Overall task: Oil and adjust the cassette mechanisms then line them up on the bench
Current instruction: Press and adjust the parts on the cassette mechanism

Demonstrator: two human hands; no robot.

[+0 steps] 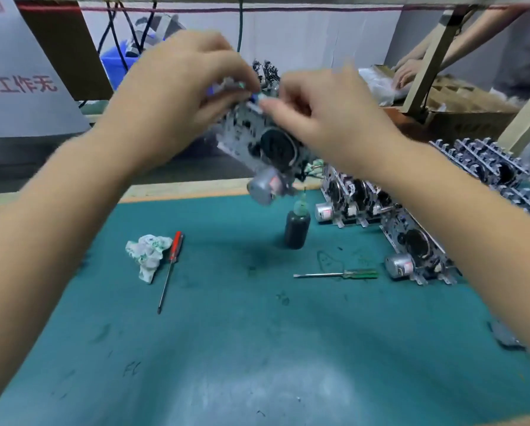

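Teal mat: covers the surface (226, 348); we hold one cassette mechanism (266, 142) in the air above its far edge, toward 12 o'clock.
Left hand: our left hand (177, 84) curls its fingers round the upper left end of the unit and grips it.
Right hand: our right hand (325, 109) pinches a small part at the top edge of the unit; blur hides which part.
Axis: long axis runs from 11 o'clock, high, down to 5 o'clock; the grey motor (265, 184) hangs at the low end, nearest us.
Facing: the flywheel side faces us.
Done: we judge the row of mechanisms (389, 216) standing at 2 to 3 o'clock on the mat as finished units already lined up.
Left: the unit in our hands looks mid-adjustment and is not yet in the row; a further stack (491, 167) sits at 2 o'clock, and we cannot tell whether it is done.
Tools: oil bottle (297, 226) upright at centre, green screwdriver (337, 274) just right of it, red screwdriver (171, 269) and crumpled rag (148, 252) at 9 o'clock, all lying untouched.
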